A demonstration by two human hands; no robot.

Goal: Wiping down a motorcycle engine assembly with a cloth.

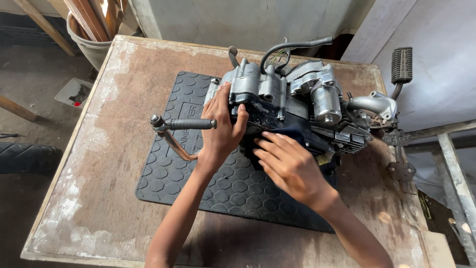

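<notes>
Motorcycle engine (297, 104) lying on a black rubber mat (198, 173) atop the wooden table (99, 164). Left hand (220, 131) clasps the casing beside the kick lever (181, 126); right hand (287, 166), fingers extended flat, presses a dark cloth (297, 134). Bracing firmly likely prevents rocking.

Probably a repair workshop: a motorcycle engine (297, 106) on a worn wooden bench (99, 164), a tyre (27, 159) alongside.

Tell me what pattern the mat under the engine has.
Black rubber mat with raised hexagons, seen in the head view.
</notes>
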